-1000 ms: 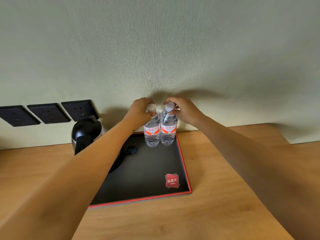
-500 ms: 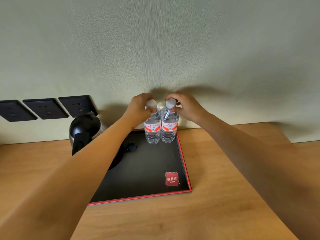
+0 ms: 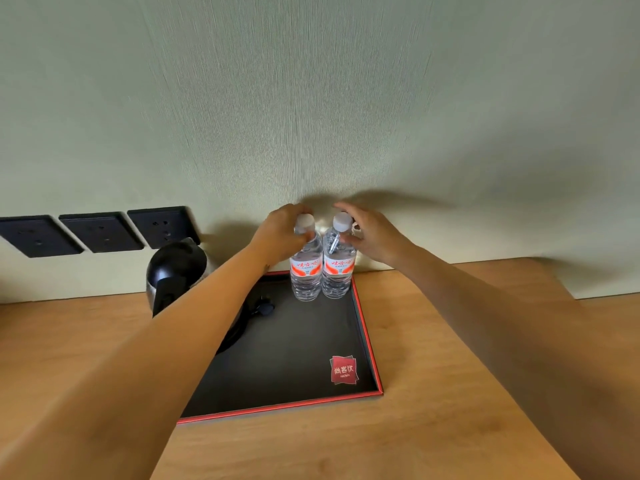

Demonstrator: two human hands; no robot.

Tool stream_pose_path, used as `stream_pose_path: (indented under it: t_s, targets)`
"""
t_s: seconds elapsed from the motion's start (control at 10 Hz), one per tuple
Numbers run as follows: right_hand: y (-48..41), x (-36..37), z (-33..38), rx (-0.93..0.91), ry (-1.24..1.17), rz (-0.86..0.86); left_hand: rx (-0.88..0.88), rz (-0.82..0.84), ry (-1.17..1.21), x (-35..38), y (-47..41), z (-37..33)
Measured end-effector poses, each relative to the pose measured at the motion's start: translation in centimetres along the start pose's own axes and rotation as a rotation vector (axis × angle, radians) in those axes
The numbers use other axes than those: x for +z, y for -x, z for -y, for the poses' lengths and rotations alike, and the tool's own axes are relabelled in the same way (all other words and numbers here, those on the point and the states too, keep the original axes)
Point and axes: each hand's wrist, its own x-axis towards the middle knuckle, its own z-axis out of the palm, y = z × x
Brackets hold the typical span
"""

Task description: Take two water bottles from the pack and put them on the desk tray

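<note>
Two clear water bottles with orange-red labels and white caps stand upright, side by side, in the far right corner of the black, red-rimmed tray (image 3: 294, 358). My left hand (image 3: 282, 235) is curled around the neck of the left bottle (image 3: 304, 280), thumb across its front. Just to the right of the right bottle (image 3: 336, 277), my right hand (image 3: 372, 233) has its fingers spread; only the thumb tip is near the neck, and the cap stands uncovered. The pack is not in view.
A black and steel kettle (image 3: 176, 265) stands on the tray's left side, partly behind my left forearm, its plug (image 3: 265, 308) lying on the tray. Three black wall sockets (image 3: 100, 232) sit at the left. A red logo (image 3: 344, 370) marks the tray's near right corner. Wooden desk (image 3: 433, 393) surrounds it.
My right hand has let go of the right bottle's cap and spread its fingers. The left hand has slid from the cap down to the neck. Both bottles stay standing on the tray.
</note>
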Motion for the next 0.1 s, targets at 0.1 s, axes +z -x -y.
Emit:
stream_pose_path:
  t_s: [0.1]
  targets:
    - [0.51,-0.39,0.82,0.009,0.021,0.027,0.016,0.019,-0.036,-0.66,0.43,-0.86]
